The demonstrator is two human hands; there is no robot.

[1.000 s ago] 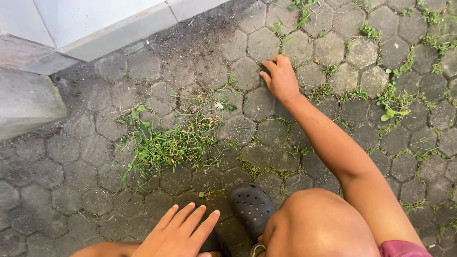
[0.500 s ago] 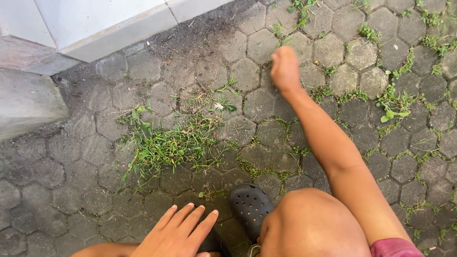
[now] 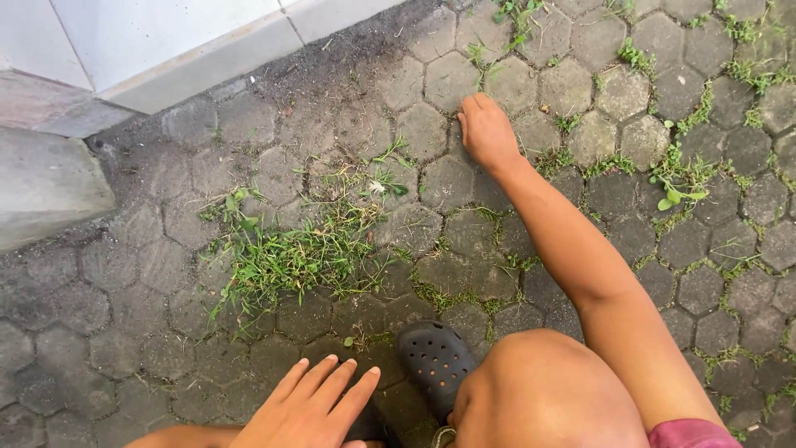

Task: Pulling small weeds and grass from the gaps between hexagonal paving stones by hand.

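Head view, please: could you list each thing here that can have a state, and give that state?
right hand: reaching forward, fingers curled down onto a paver joint
left hand: open, fingers together, holding nothing
weed pile: loose, lying flat on the pavers
hexagonal pavers: dark, with grass in the joints on the right
black clog: on the foot, flat on the ground

A loose heap of pulled green grass (image 3: 294, 253) lies on the grey hexagonal stone paving (image 3: 149, 307), left of the outstretched right hand (image 3: 487, 133). The black perforated rubber clog (image 3: 437, 358) sits near the bottom, the left hand (image 3: 311, 406) just left of it. A pale concrete step (image 3: 50, 178) lies at far left.
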